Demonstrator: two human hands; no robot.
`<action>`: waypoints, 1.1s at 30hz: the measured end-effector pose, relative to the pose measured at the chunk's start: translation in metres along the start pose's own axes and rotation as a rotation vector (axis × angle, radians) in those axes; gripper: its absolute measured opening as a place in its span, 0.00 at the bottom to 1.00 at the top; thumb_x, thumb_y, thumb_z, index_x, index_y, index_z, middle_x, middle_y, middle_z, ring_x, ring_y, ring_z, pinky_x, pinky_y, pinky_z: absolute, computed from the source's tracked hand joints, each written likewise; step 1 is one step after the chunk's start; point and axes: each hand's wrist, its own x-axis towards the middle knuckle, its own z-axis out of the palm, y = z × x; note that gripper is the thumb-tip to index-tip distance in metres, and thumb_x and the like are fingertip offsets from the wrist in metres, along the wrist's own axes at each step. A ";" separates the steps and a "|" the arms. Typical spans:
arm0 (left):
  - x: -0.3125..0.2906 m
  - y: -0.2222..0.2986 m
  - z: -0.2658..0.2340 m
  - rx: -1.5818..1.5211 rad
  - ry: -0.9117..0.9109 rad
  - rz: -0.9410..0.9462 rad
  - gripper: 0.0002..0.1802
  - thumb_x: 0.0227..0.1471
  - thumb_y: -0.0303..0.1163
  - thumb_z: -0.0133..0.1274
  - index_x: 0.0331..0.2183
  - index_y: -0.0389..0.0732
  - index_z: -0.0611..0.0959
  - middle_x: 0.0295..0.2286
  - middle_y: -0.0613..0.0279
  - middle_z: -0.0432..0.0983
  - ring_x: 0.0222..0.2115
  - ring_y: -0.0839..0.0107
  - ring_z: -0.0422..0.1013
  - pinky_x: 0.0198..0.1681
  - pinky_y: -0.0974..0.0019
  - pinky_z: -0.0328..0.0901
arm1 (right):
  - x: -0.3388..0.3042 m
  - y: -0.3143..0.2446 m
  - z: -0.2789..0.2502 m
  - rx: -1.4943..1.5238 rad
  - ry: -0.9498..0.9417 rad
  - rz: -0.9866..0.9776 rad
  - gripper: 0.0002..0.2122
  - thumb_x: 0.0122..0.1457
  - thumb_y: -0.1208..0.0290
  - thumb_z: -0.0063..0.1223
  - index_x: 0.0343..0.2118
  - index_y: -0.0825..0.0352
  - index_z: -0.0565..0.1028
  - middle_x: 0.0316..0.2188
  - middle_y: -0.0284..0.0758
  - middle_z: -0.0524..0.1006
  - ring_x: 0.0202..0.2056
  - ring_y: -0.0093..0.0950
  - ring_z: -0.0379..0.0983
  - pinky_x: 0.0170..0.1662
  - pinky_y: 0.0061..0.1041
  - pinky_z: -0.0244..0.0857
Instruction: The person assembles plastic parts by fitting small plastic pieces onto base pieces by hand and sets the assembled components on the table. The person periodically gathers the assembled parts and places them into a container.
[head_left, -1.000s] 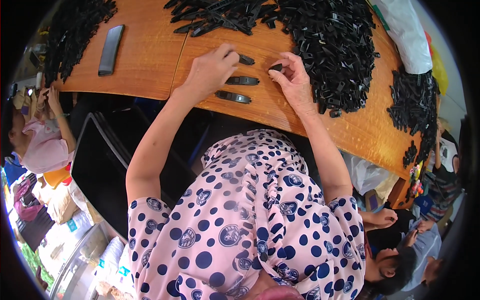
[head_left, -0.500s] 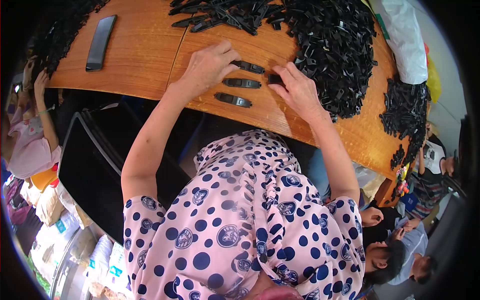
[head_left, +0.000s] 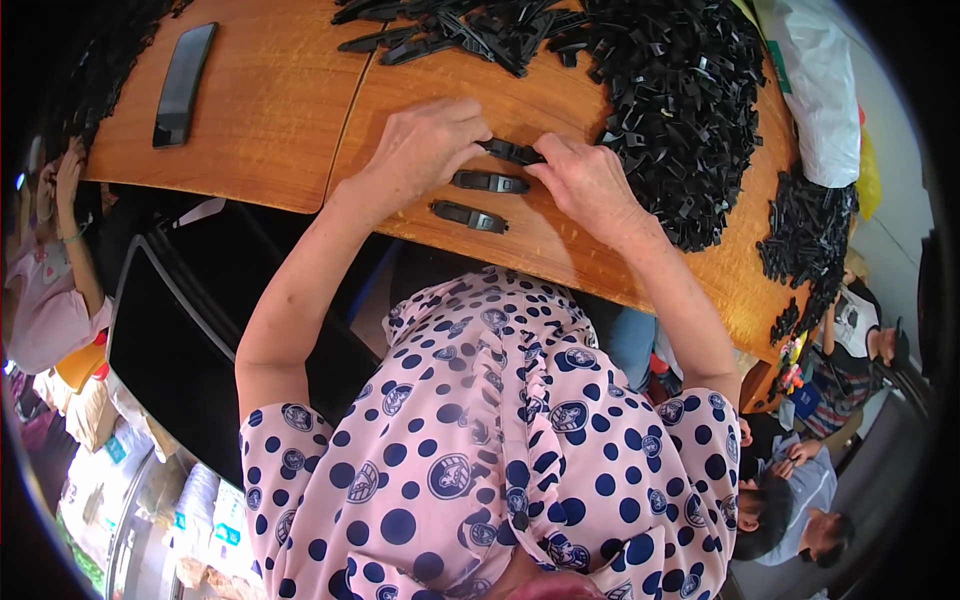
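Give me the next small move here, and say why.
Probably a gentle push of the right hand toward the left hand, with the left steadying: they pinch opposite ends of the farthest black piece in the row, while the two nearer pieces lie untouched.

left hand (head_left: 428,145), upper centre of frame: back up, fingers curled, pinching rightward. right hand (head_left: 590,182), right of upper centre: back up, fingers curled, pinching leftward. left forearm (head_left: 318,270), bare, slanting up rightward; right forearm (head_left: 682,295), slanting up leftward.
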 end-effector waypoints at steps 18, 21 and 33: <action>0.084 -0.051 -0.033 0.662 -0.014 0.058 0.17 0.48 0.27 0.63 0.41 0.44 0.78 0.42 0.66 0.71 0.46 0.63 0.70 0.44 0.59 0.72 | 0.096 0.087 -0.024 -0.473 0.169 0.037 0.14 0.56 0.71 0.61 0.44 0.68 0.74 0.40 0.42 0.77 0.42 0.43 0.77 0.45 0.37 0.73; 0.087 -0.048 -0.035 0.695 -0.031 0.159 0.13 0.49 0.26 0.61 0.37 0.43 0.76 0.38 0.65 0.72 0.44 0.63 0.71 0.43 0.58 0.72 | 0.097 0.100 -0.029 -0.286 0.120 0.077 0.14 0.56 0.70 0.62 0.42 0.68 0.74 0.38 0.42 0.78 0.44 0.43 0.76 0.47 0.39 0.71; 0.062 -0.046 -0.025 0.640 0.113 0.146 0.12 0.51 0.25 0.58 0.39 0.42 0.76 0.34 0.59 0.75 0.41 0.60 0.72 0.39 0.58 0.71 | 0.049 0.072 -0.008 0.150 0.428 -0.016 0.13 0.52 0.67 0.65 0.32 0.63 0.70 0.30 0.37 0.74 0.35 0.41 0.75 0.37 0.37 0.69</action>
